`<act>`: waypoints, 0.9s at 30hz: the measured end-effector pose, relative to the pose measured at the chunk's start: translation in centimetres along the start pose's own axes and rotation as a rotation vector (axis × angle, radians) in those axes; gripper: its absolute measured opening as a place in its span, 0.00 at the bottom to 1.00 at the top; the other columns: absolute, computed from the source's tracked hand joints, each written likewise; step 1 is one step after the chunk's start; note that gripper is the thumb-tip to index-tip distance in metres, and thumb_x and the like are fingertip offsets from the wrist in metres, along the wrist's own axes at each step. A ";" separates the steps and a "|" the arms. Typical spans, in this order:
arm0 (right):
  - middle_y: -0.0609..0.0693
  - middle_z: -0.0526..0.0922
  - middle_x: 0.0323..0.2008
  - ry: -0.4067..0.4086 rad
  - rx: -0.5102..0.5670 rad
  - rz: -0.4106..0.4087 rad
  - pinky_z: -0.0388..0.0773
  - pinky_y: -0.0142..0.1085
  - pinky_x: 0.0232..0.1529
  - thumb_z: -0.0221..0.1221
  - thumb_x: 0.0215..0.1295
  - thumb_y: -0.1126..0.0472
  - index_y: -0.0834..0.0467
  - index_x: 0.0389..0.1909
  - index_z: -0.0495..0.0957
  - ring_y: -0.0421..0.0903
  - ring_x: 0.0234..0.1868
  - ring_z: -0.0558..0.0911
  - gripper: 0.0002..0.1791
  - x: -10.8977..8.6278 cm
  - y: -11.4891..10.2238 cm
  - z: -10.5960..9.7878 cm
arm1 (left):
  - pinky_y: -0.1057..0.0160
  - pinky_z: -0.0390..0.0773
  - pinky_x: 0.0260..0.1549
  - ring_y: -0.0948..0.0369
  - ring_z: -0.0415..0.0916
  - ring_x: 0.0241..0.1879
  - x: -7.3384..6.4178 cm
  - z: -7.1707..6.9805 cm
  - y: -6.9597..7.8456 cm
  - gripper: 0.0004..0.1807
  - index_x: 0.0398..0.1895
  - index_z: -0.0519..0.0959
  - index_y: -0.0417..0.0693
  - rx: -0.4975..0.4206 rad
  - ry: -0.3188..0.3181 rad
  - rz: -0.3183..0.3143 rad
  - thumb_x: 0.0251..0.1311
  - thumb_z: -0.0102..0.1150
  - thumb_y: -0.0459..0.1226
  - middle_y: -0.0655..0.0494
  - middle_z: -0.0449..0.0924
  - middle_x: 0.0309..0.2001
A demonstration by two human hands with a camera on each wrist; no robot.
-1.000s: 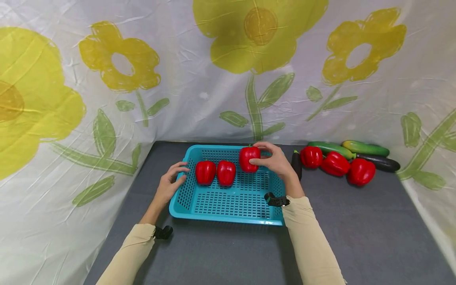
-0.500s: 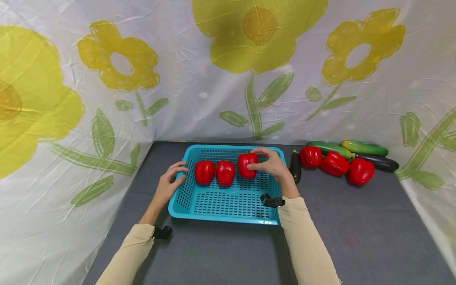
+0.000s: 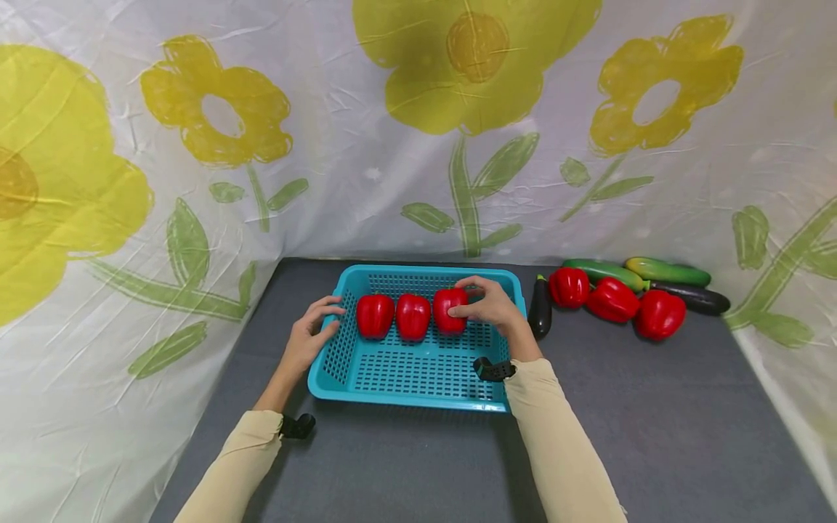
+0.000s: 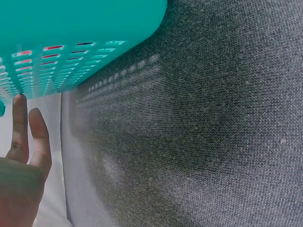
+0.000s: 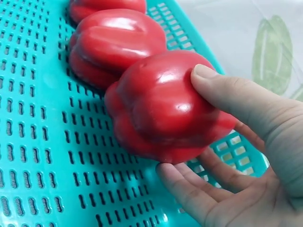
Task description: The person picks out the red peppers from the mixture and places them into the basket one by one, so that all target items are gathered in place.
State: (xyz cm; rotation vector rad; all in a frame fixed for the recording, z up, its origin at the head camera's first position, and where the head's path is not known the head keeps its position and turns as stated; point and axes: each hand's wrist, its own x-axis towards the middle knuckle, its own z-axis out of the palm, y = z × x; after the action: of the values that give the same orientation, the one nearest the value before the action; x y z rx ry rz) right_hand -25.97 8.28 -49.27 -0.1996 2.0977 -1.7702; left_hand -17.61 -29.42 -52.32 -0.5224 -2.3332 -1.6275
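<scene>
A blue plastic basket [image 3: 408, 400] with slotted walls stands on the dark grey table. Inside it, a row of red bell peppers runs along the back half: one on the left [image 3: 375, 317], one in the middle [image 3: 413, 317], and a third bell pepper [image 5: 165, 106] on the right. My right hand [image 3: 487, 305] grips this third one, thumb on its near side and fingers curled beneath and behind. Over at the basket's left wall is my left hand [image 3: 312, 335], its fingers loosely extended; in the left wrist view a fingertip [image 4: 19, 100] meets the slotted side.
Right of the basket lies a dark eggplant [image 3: 540, 308]. Beyond it are more red bell peppers [image 3: 612, 300], a green cucumber-like vegetable [image 3: 604, 273], a yellow-green one [image 3: 668, 272] and another eggplant [image 3: 692, 298]. A flower-print sheet [image 3: 366, 196] hangs behind the table.
My right hand has lowered the third bell pepper into the basket and moved it left, close beside the middle one. My left hand has stayed at the basket's left side.
</scene>
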 end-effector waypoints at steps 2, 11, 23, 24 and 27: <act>0.62 0.71 0.62 0.003 -0.013 0.006 0.82 0.48 0.48 0.74 0.58 0.64 0.62 0.64 0.73 0.62 0.62 0.71 0.33 0.0 0.1 0.1 | 0.67 0.59 0.66 0.43 0.57 0.71 0.0 0.0 0.0 0.13 0.55 0.79 0.30 -0.001 -0.001 -0.001 0.70 0.52 0.21 0.36 0.66 0.68; 0.64 0.72 0.60 -0.005 -0.049 0.033 0.83 0.48 0.46 0.74 0.59 0.65 0.61 0.60 0.76 0.61 0.56 0.76 0.29 0.3 0.5 0.4 | 0.67 0.59 0.66 0.43 0.58 0.70 0.0 0.0 0.1 0.13 0.55 0.78 0.30 -0.007 -0.001 0.002 0.71 0.52 0.21 0.36 0.67 0.68; 0.65 0.74 0.58 0.013 -0.017 0.078 0.83 0.50 0.46 0.74 0.58 0.66 0.62 0.59 0.76 0.62 0.52 0.79 0.28 0.4 0.5 0.9 | 0.69 0.60 0.64 0.41 0.58 0.70 0.1 -0.1 0.0 0.13 0.55 0.77 0.26 0.010 0.000 -0.001 0.69 0.52 0.19 0.33 0.66 0.67; 0.65 0.74 0.57 0.015 -0.017 0.084 0.83 0.51 0.46 0.73 0.58 0.66 0.62 0.59 0.76 0.62 0.53 0.79 0.28 0.4 0.6 0.9 | 0.69 0.60 0.63 0.39 0.57 0.69 0.1 -0.1 -0.1 0.13 0.54 0.77 0.25 0.010 -0.001 0.002 0.69 0.52 0.19 0.31 0.65 0.67; 0.65 0.74 0.57 0.010 -0.011 0.107 0.81 0.54 0.48 0.73 0.59 0.67 0.62 0.60 0.75 0.62 0.54 0.78 0.28 0.4 0.6 0.9 | 0.70 0.60 0.63 0.36 0.57 0.68 0.2 0.0 -0.1 0.13 0.54 0.76 0.23 0.002 -0.002 0.011 0.68 0.51 0.18 0.28 0.65 0.66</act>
State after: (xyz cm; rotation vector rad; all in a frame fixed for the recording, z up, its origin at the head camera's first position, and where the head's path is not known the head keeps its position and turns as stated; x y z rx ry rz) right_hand -25.89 7.43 -50.09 -0.0792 2.0845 -1.7013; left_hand -17.79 -29.45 -52.29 -0.5362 -2.3291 -1.6201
